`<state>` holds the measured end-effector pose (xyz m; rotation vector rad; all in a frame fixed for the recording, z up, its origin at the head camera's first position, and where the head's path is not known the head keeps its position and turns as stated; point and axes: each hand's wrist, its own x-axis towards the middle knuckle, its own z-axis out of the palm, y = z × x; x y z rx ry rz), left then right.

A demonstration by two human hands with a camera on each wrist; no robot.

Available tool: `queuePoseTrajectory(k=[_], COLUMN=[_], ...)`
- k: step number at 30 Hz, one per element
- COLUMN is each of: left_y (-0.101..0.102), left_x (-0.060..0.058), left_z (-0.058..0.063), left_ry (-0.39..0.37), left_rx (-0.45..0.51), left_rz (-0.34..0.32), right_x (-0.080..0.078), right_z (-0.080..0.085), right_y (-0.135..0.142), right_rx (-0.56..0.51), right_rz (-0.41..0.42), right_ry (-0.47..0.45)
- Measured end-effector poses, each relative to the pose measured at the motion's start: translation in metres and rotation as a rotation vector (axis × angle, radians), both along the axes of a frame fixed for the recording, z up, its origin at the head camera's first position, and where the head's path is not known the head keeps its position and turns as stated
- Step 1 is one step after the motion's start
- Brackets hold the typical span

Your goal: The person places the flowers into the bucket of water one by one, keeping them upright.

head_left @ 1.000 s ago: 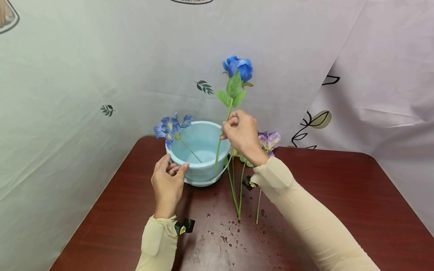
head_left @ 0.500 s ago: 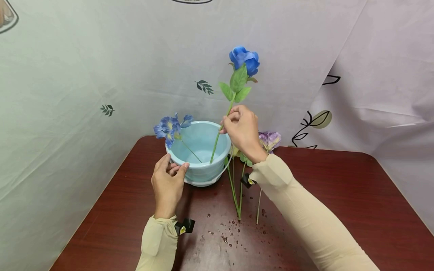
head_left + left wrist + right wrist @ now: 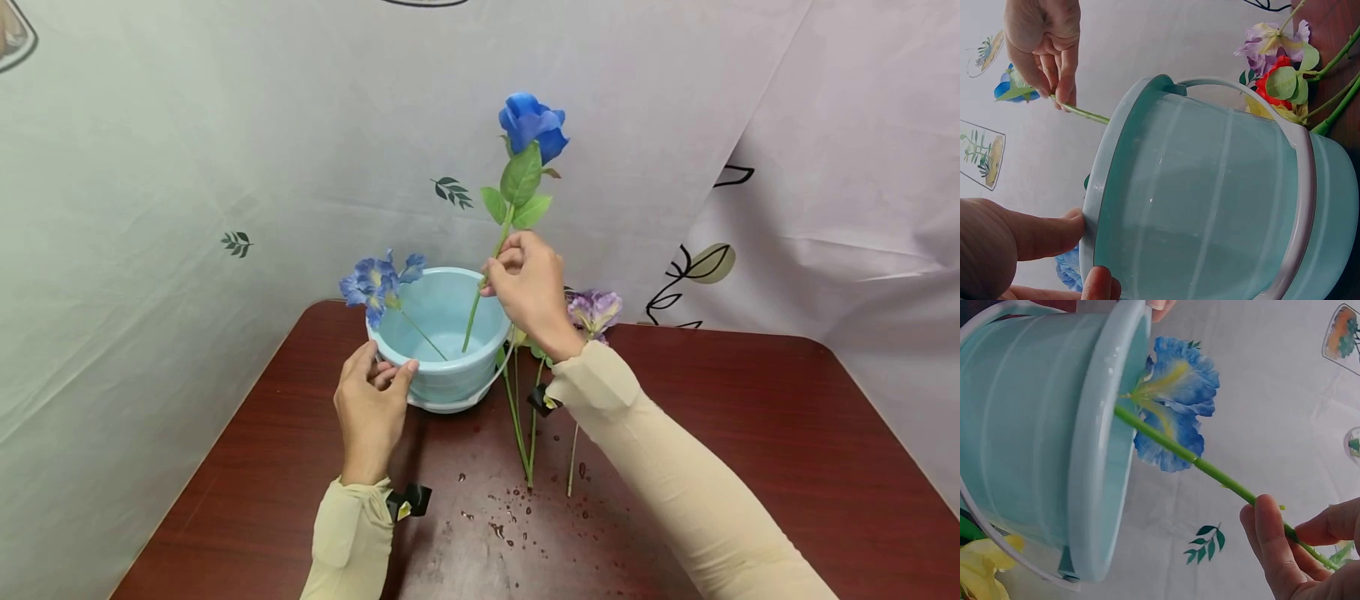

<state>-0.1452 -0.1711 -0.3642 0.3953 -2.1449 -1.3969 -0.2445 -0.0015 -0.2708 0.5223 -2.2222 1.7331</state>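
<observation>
A light blue bucket (image 3: 450,385) stands on the table. At its near left rim my left hand (image 3: 371,414) grips the edge, thumb and fingers at the rim in the left wrist view. A blue iris (image 3: 369,285) leans inside, its bloom over the left rim. My right hand (image 3: 531,283) pinches the green stem of a blue rose (image 3: 534,129) between thumb and fingers, above the bucket's right side. The rose is tilted, bloom up. In the right wrist view its stem (image 3: 1210,470) runs past the rim into the bucket's mouth, where the lower end is hidden.
Right of the bucket lie a purple flower (image 3: 596,310), a red flower (image 3: 1275,80) and a yellow flower (image 3: 985,565), stems toward the front. Water drops (image 3: 497,530) dot the dark red table (image 3: 735,433). A printed cloth (image 3: 300,125) hangs close behind.
My right hand has risen a little and shifted left. The rose's stem end has gone from in front of the rim to within the bucket's opening. My left hand has stayed put.
</observation>
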Motion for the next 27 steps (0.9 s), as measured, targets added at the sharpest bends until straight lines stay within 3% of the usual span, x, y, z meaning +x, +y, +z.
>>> queuePoseTrajectory(k=[27], left_y=[0.0], left_x=[-0.001], left_z=[0.001], left_ry=[-0.009], left_rx=[0.005], left_rz=[-0.005], right_x=[-0.009], right_z=[-0.031], right_y=[-0.014], right_rx=[0.246], right_rz=[0.113], right_ry=[-0.109])
